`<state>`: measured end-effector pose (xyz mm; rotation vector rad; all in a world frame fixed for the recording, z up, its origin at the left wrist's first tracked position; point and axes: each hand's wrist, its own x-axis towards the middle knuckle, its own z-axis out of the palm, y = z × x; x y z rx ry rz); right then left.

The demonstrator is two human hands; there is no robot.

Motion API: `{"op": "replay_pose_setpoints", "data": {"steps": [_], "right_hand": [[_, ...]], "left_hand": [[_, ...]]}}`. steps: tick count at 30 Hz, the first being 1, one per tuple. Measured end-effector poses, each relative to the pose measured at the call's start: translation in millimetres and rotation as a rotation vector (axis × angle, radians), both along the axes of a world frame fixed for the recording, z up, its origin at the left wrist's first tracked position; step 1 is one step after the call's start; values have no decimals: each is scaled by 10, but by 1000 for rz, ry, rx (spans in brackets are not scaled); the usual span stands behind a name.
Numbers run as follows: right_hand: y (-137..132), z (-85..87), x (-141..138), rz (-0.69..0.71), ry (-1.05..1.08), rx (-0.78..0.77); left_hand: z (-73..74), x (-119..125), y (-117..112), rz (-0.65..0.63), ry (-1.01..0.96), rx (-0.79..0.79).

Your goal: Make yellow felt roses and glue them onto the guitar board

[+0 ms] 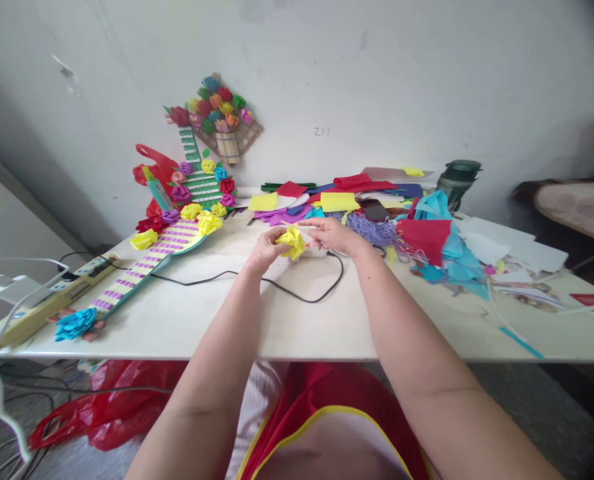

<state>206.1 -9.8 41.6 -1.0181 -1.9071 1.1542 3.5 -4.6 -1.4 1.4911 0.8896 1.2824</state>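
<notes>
A small yellow paper flower [293, 243] is held over the middle of the white table [237, 320]. My left hand [265, 248] grips it from the left, fingers curled around its base. My right hand [331, 234] pinches a thin strip at the flower's top right edge. A black cable [321, 291] loops on the table just below both hands.
A long striped craft piece with paper flowers [141, 267] lies at the left beside a power strip [61, 288]. Coloured paper sheets and scraps [427, 240] pile up behind and to the right. A dark green bottle [457, 180] stands at the back right. Red plastic bags [111, 407] lie under the table.
</notes>
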Motion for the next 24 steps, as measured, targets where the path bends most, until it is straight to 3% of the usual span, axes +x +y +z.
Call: {"op": "replay_pose_setpoints", "data": {"steps": [9, 17, 24], "right_hand": [[60, -56, -16, -38, -19, 74], [54, -67, -10, -6, -38, 148], [26, -57, -79, -5, -55, 110]], "left_hand": [[-8, 7, -3, -40, -3, -9], [-11, -6, -2, -163, -180, -72], [-30, 6, 18, -77, -179, -108]]}}
